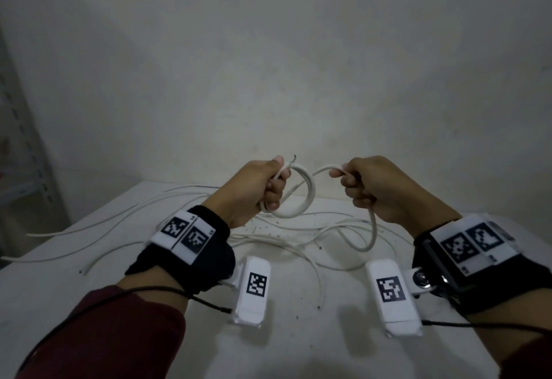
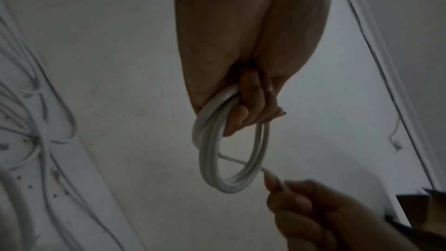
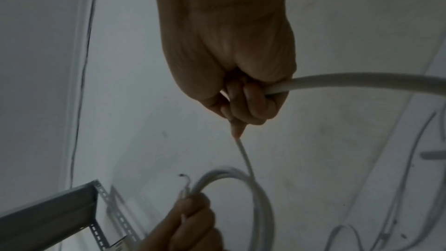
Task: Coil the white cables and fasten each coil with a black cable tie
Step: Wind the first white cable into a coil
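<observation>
Above the table [image 1: 298, 334], the left hand [image 1: 257, 190] grips the finished loops of the coil [image 1: 298, 199], keeping them stacked. The right hand [image 1: 373, 187] clenches the cable's free run [image 1: 372, 229], feeding slack for the next loop.

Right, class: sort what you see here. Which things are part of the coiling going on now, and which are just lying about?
In use:
- left hand gripping the white coil
- right hand holding the free run of the cable

Lying about:
- loose white cables spread on the table
- metal shelf frame

No black cable tie shows.
</observation>
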